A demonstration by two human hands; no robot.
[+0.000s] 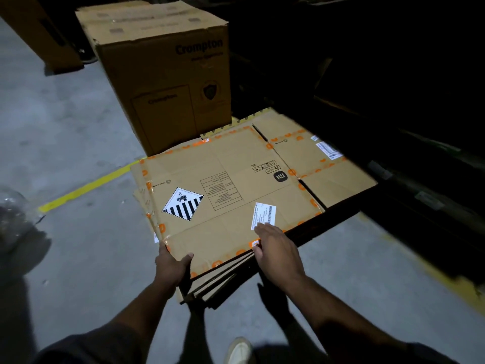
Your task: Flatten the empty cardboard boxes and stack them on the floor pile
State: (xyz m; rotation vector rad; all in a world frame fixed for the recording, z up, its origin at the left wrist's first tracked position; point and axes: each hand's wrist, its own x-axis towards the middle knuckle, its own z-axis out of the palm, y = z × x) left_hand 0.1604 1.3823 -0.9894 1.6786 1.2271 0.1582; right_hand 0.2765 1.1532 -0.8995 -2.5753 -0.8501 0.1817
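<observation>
A flattened brown box [225, 185] with orange tape, a striped hazard diamond and white barcode labels lies on top of a pile of flat cardboard [217, 287] on the floor. My left hand [170, 264] grips the near left corner of that top sheet, thumb on top. My right hand [275, 248] rests on the near edge, fingers flat beside a white label, thumb at the sheet's rim.
A tall standing brown carton [168, 82] is right behind the pile. Another brown box [42, 30] stands at the far left. A yellow floor line [86, 187] runs left of the pile. Clear plastic wrap [13, 219] lies at the left edge. Dark shelving fills the right.
</observation>
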